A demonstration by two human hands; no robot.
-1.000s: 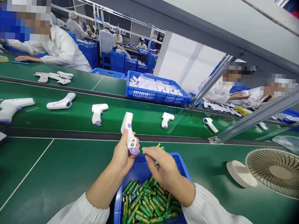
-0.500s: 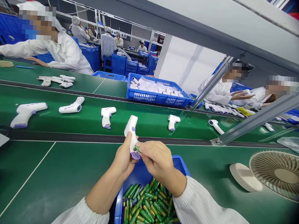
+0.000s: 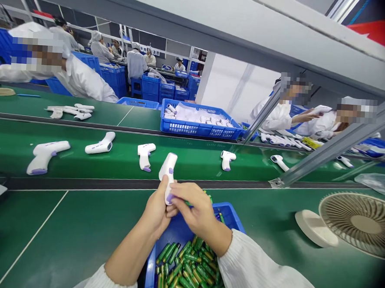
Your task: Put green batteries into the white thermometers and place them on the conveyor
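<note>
Upright in my left hand (image 3: 156, 209) is a white infrared thermometer (image 3: 168, 166) with purple trim, its head pointing up and its handle end low. My left fingers are closed around the handle, thumb on the front. My right hand (image 3: 197, 207) is closed at the handle's lower end, with thumb and fingertips against the purple part there. Green and yellow batteries (image 3: 210, 198) show just behind my right knuckles; I cannot tell whether that hand holds them. Below both hands, a blue bin (image 3: 151, 267) contains many loose green batteries (image 3: 188, 269).
Several thermometers lie on the green conveyor belt (image 3: 122, 168) ahead, one (image 3: 145, 156) close by. Beyond stands a blue crate (image 3: 200, 129) of thermometers. A fan (image 3: 359, 223) stands at right, near a slanting metal post (image 3: 326, 143). Co-workers sit across the line.
The battery seen at the thermometer's handle opening no longer shows there; my right fingers now cover the purple end. Thermometers on the belt have shifted right.
</note>
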